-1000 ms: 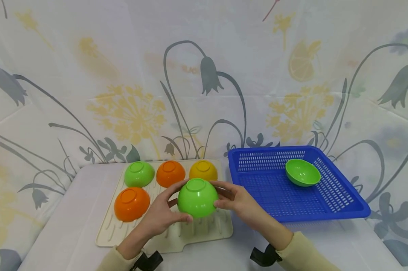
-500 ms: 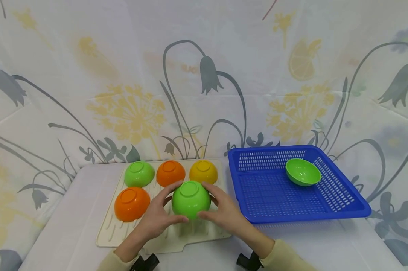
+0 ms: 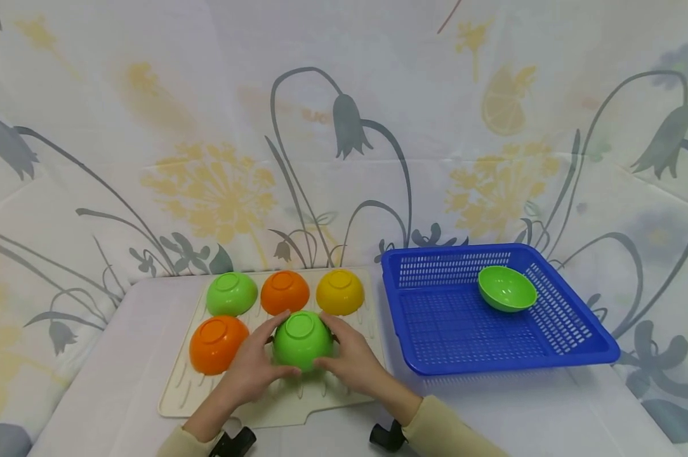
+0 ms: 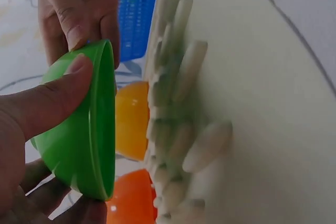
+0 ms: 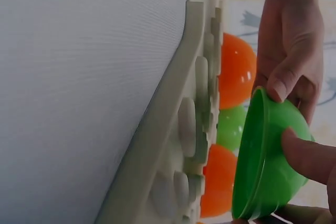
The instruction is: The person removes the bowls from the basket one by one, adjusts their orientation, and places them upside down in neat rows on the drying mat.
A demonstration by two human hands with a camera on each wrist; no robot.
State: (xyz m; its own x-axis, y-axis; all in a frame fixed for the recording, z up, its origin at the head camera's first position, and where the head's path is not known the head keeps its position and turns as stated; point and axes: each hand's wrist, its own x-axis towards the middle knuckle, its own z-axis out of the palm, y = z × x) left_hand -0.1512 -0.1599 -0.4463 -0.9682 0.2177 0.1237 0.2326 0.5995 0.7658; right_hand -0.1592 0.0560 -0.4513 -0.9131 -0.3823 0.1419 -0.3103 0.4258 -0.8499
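Observation:
Between my two hands a green bowl point(image 3: 302, 346) is held upside down, its foot ring facing up. My left hand point(image 3: 256, 366) grips its left side, thumb near the front rim and fingers round the back. On the other side my right hand point(image 3: 352, 362) grips it the same way. Both wrist views show the bowl's rim raised above the ribs of the cream draining board point(image 3: 287, 416). Just left of my left hand an orange bowl point(image 3: 217, 346) sits upside down on the board. Behind lie another green bowl point(image 3: 231, 294), an orange bowl point(image 3: 284, 292) and a yellow bowl point(image 3: 340, 292), also inverted.
To the right stands a blue plastic basket point(image 3: 509, 365) with slotted walls. One green bowl point(image 3: 507, 289) leans upright inside it, at the back right. A white cloth point(image 3: 492, 419) covers the table, and a flower-printed curtain point(image 3: 230, 114) hangs behind.
Both hands have carried the green bowl leftward and slightly down over the draining board, towards the front orange bowl. My right hand has shifted forward round the bowl's side. The other bowls stay put.

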